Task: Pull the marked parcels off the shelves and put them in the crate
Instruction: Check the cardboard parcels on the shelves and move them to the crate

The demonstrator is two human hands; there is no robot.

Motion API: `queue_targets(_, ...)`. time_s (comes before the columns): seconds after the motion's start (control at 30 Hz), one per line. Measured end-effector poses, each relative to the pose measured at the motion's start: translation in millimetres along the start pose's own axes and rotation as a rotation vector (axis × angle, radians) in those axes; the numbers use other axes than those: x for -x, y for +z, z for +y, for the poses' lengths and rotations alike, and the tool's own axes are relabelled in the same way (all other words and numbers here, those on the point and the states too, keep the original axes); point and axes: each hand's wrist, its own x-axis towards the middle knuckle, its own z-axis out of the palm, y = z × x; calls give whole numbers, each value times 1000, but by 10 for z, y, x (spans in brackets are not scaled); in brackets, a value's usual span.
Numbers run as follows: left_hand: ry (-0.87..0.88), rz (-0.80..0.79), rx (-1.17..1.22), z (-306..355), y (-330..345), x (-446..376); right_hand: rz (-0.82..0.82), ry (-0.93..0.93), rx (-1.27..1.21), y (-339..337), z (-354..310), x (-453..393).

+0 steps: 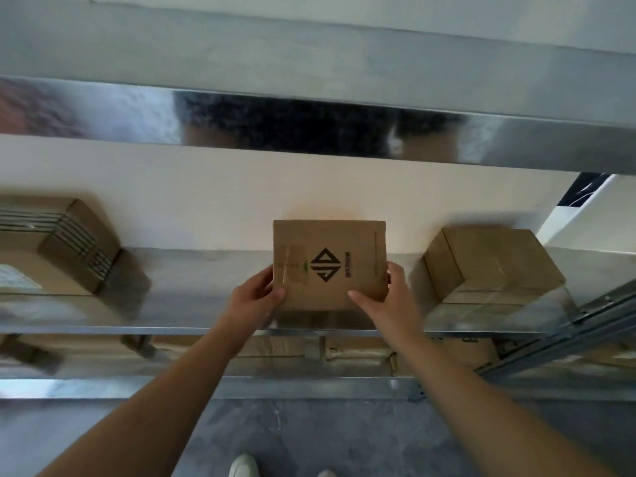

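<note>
A brown cardboard parcel [328, 249] with a black diamond logo on its top stands at the middle of a shiny metal shelf [206, 304]. My left hand [256, 292] grips its left side, thumb on the top near the front corner. On the opposite side, my right hand [385, 297] holds the parcel with the thumb laid over the top front edge. Both forearms reach up from the bottom of the view. No crate is in view.
A plain brown box [492, 266] sits to the right on the same shelf, and a box with black stripes [72, 242] to the left. More cartons [358, 352] lie on the shelf below. A steel shelf edge [309, 125] runs overhead. Grey floor and my shoes are underneath.
</note>
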Motion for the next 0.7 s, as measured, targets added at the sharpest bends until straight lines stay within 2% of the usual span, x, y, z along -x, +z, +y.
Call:
queue_targets(0.07,79,17,71,-47,-19,64,28,-34,-18,66,83,81)
queue_targets(0.17,51,37,18,-78,-59,75,-24,-44,-143,180,120,142)
queue_targets(0.27,7,-102,-12,-69,-130,111,-148,8,-276,220,65,95)
queue_targets(0.33,-11,-125,-1,3,-167,152,-205,56,-361,165,21,76)
queue_targets(0.4,-17,-30,77,87,-183,152,-175,90,-436,97,3,65)
queue_targets(0.53,-5,161,161,260,-164,65,-17,115,-593,-6,-138,22)
queue_targets(0.63,-10,180,207,307,-174,49,33,98,-603,-56,-209,16)
queue_targets(0.7,63,154,177,272,-218,96,34,72,-579,-63,-195,51)
